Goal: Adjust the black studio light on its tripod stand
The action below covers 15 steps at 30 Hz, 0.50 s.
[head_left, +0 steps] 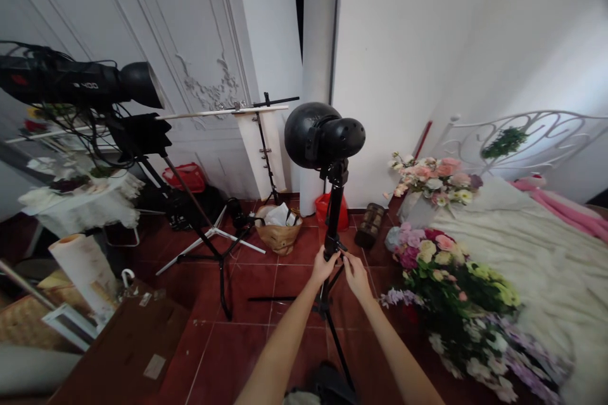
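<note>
In front of me stands a black light stand (334, 212) with a round black lamp head (311, 134) on top, its rounded vented end facing me. My left hand (325, 266) is closed around the stand's pole, just below a collar. On the pole's right side, the fingers of my right hand (354, 272) are pinched at a small black clamp knob (341, 247), which they partly hide. Below my hands, the stand's legs spread over the red tiles.
Left of me, a studio light (80, 82) with tangled cables sits on another stand. A cardboard box (128, 348) lies front left. Behind the pole are a woven basket (280, 237) and a red bag (327, 209). Artificial flowers (441, 259) and a bed (536, 253) stand right.
</note>
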Each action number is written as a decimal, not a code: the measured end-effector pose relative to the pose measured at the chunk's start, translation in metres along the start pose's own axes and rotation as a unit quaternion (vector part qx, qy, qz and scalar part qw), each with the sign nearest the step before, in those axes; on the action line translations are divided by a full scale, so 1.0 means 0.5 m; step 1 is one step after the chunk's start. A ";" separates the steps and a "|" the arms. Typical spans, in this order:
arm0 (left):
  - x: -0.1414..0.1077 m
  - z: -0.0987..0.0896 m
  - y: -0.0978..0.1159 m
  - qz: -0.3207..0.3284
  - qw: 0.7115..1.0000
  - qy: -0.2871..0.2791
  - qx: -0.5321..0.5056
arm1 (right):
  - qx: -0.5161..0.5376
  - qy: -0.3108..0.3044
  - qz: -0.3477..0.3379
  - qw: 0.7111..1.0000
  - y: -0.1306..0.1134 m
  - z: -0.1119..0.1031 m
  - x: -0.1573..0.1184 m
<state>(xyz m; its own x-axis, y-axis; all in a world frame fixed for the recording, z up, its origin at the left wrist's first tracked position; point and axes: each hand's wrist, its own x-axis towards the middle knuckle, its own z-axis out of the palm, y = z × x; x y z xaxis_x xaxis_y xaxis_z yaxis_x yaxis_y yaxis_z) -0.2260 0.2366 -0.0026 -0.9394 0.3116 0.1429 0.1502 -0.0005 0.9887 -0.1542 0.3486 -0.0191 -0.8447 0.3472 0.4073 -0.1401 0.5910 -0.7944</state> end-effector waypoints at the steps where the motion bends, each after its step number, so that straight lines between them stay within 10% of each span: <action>1: -0.001 0.000 -0.003 -0.009 1.000 0.002 0.000 | -0.002 0.000 0.008 1.000 0.003 0.003 0.002; 15: -0.001 0.001 -0.010 -0.006 1.000 -0.006 -0.006 | 0.019 0.067 0.095 0.993 0.030 0.054 0.045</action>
<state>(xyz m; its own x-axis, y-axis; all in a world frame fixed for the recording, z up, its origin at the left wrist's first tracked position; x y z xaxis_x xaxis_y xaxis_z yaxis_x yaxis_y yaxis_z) -0.2262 0.2366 -0.0075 -0.9373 0.3230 0.1313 0.1360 -0.0081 0.9907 -0.1891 0.3456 -0.0340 -0.7820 0.5445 0.3035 -0.0066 0.4796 -0.8775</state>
